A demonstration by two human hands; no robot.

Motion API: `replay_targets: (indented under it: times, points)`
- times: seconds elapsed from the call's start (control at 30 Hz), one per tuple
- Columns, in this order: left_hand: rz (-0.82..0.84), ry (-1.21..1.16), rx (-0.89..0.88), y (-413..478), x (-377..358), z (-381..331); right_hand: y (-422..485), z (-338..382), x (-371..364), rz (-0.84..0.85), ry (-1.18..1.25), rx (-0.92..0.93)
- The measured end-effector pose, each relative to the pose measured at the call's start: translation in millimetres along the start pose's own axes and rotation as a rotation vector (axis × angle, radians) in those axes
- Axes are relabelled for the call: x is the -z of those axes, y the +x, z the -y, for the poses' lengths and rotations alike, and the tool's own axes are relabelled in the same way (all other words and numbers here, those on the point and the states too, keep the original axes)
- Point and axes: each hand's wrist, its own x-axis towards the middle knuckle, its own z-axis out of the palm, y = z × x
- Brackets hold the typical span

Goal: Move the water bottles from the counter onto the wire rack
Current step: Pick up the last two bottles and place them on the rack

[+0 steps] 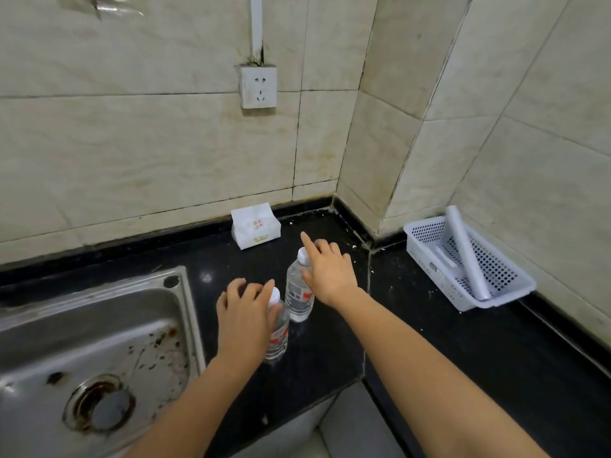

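Two clear water bottles with white caps and red-and-white labels stand upright on the black counter [446, 325], right of the sink. My left hand [243, 315] hovers at the near bottle [277, 338], fingers apart, thumb beside its cap and palm covering its left side. Over the far bottle [299, 292], my right hand [330, 272] has its fingers spread and index finger stretched out, while the thumb touches the bottle's neck. Neither hand is closed around a bottle. No wire rack is in view.
A stained steel sink [99, 352] fills the left. A white tissue pack [255, 226] leans on the tiled back wall under a socket [258, 87]. On the right counter, a white perforated plastic basket [496, 292] holds rolled items.
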Motion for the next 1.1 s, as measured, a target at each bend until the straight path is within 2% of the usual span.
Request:
replay_targets:
  times: [0.1,0.23,0.4,0.6,0.77,0.87,1.1]
  points:
    - [0.052,0.028,-0.014,7.9,3.5,-2.8,9.3,3.2,-4.5,0.039,-0.105,0.039]
    - [0.124,0.053,0.017,14.6,13.0,-9.5,-0.6,3.6,-9.8,-0.023,-0.101,0.051]
    - [0.067,-0.135,0.036,7.7,13.8,-11.4,-41.8,0.2,-15.2,-0.049,0.058,0.012]
    - [0.075,-0.171,-0.194,-16.5,18.4,-41.0,-104.0,-42.2,7.2,-0.061,0.434,-0.241]
    - [0.227,-0.279,-0.316,-55.7,31.8,-97.1,-207.1,-85.6,40.7,-0.043,0.553,-0.392]
    - [0.285,-0.395,-0.404,-96.4,33.7,-141.8,-286.9,-111.5,57.4,-0.077,0.530,-0.513]
    - [0.339,-0.557,-0.712,-233.2,51.6,-276.3,-497.5,-161.3,107.2,-0.285,0.489,-0.768]
